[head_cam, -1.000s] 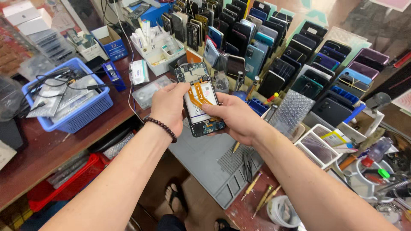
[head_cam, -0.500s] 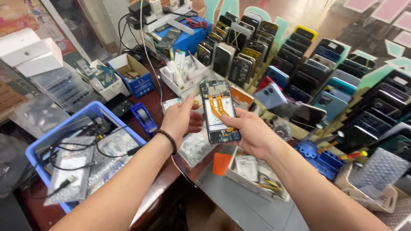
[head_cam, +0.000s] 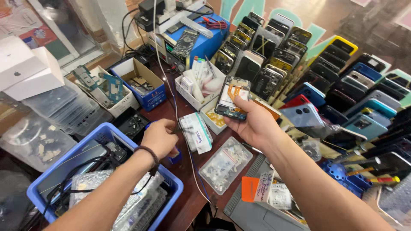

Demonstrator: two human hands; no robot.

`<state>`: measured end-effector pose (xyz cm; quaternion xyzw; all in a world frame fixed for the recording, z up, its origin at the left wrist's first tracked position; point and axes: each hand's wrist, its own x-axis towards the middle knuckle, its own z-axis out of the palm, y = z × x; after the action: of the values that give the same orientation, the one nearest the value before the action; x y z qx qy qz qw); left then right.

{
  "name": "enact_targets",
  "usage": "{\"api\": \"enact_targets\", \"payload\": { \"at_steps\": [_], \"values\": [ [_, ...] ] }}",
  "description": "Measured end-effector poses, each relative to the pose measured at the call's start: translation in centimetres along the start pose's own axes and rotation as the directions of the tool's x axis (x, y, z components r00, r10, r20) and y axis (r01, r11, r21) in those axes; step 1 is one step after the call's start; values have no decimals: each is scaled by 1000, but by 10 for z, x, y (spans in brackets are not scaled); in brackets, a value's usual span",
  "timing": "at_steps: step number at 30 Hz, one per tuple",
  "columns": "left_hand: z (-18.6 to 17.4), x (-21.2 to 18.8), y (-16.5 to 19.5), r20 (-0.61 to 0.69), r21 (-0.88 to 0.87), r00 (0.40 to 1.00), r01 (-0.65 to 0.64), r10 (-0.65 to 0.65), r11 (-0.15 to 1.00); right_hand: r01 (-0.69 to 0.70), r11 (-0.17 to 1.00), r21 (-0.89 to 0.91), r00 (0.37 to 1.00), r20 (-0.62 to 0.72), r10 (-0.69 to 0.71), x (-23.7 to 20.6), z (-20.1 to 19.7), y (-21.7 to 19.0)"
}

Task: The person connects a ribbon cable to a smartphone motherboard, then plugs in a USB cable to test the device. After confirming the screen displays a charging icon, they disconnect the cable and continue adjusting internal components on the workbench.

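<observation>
Right now the opened phone (head_cam: 232,98) sits upright in my right hand (head_cam: 252,124), fingers wrapped round its lower edge, above the white parts tray (head_cam: 198,96). My left hand (head_cam: 160,137) is closed, pinching a thin tool beside the small white box (head_cam: 196,131) near the blue basket (head_cam: 169,179). I'd keep the phone level and steady, its loose orange flex clear of the fingers.

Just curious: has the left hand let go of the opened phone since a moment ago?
Yes. The left hand has dropped away from the opened phone toward the blue basket, pinching a small tool.
</observation>
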<state>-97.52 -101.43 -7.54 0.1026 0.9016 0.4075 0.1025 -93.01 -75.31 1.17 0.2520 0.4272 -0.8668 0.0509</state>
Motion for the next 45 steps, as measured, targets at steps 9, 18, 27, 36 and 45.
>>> {"api": "enact_targets", "payload": {
  "at_steps": [9, 18, 27, 36, 45],
  "values": [
    [-104, 7, 80, 428, -749, 877, 480, -218, 457, 41, 998, 51, 980, 193, -50, 37, 52, -14],
    [-98, 15, 76, 450, -778, 893, 377, 26, 502, 35, 994, 106, 983, 174, -53, 56, 75, -29],
    [-87, 3, 88, 434, -749, 900, 390, -49, 536, 104, 994, 25, 969, 224, -107, 45, 92, -6],
    [-67, 5, 84, 335, -815, 939, 332, -80, 474, 103, 995, 12, 983, 152, -104, 33, 97, 0],
    [-68, -4, 96, 267, -839, 952, 305, -146, 451, 143, 990, -16, 970, 203, -137, 37, 89, 5]
  ]
}}
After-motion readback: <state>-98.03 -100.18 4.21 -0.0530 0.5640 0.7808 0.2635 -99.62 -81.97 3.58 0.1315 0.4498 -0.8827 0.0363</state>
